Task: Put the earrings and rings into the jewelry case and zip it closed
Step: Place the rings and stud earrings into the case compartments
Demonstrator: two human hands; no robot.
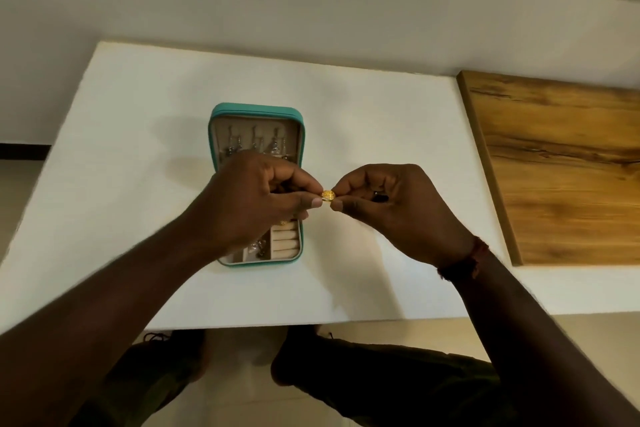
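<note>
We pinched a gold ring [327, 195] between both hands (left [258, 199], right [391, 210]) beside the open jewelry case [256, 116] on the bench [363, 107].

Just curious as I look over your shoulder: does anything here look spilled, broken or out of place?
Nothing stands out. The teal case lies open and flat on the white table, earrings hanging in its lid, while both hands pinch a gold ring beside it.

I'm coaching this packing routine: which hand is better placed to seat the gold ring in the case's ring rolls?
Probably the left hand: it pinches the gold ring and hovers directly over the open case, near its ring rolls. The right hand is off to the side.
</note>
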